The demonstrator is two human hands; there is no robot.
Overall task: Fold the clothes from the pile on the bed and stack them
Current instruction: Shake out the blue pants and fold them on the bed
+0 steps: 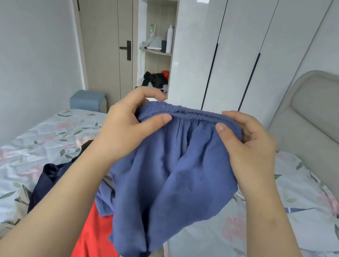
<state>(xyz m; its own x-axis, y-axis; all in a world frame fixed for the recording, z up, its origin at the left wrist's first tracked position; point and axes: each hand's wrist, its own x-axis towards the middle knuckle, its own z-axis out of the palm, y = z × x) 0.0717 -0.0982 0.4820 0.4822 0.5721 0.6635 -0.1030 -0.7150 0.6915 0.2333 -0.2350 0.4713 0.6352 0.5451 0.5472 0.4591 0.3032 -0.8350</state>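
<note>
A pair of blue shorts (170,182) with an elastic waistband hangs in the air in front of me, above the bed. My left hand (125,127) pinches the left end of the waistband between thumb and fingers. At the right end of the waistband my right hand (248,147) grips it the same way. The legs of the shorts dangle down over the pile of clothes (95,226) on the bed: a red piece, a dark navy piece and a beige piece show beneath my left forearm.
The bed (7,171) has a floral sheet, with a grey padded headboard (325,118) at the right. White wardrobe doors (239,51) stand behind. A blue stool (87,100) sits by the door, and open shelves (158,40) hold bottles and dark clothing.
</note>
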